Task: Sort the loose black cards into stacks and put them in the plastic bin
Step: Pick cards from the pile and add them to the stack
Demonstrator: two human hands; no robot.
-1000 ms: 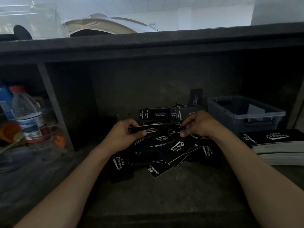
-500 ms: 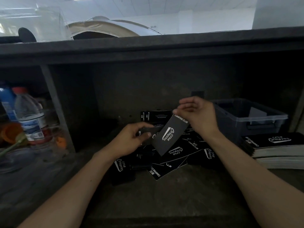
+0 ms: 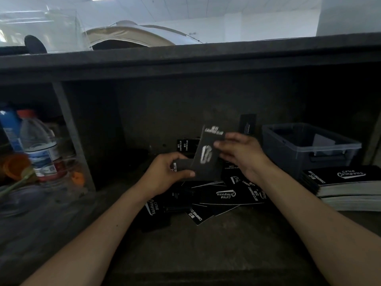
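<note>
A heap of loose black cards (image 3: 218, 199) with white lettering lies on the dark shelf under my hands. My left hand (image 3: 165, 174) grips a small bundle of black cards (image 3: 182, 165) lying flat. My right hand (image 3: 241, 155) pinches one black card (image 3: 208, 155), held nearly upright and blurred, its lower end against the bundle in my left hand. The grey translucent plastic bin (image 3: 309, 149) stands to the right, with a pale sheet inside it.
Two stacks of black-covered booklets (image 3: 346, 182) lie in front of the bin at the right. Left of a shelf divider (image 3: 72, 137) stand a water bottle (image 3: 39, 147) and orange items. One card (image 3: 247, 124) leans on the back wall.
My right hand lifted one card out of the heap and swung it upright toward the bundle in my left hand. Both hands rose slightly above the heap.
</note>
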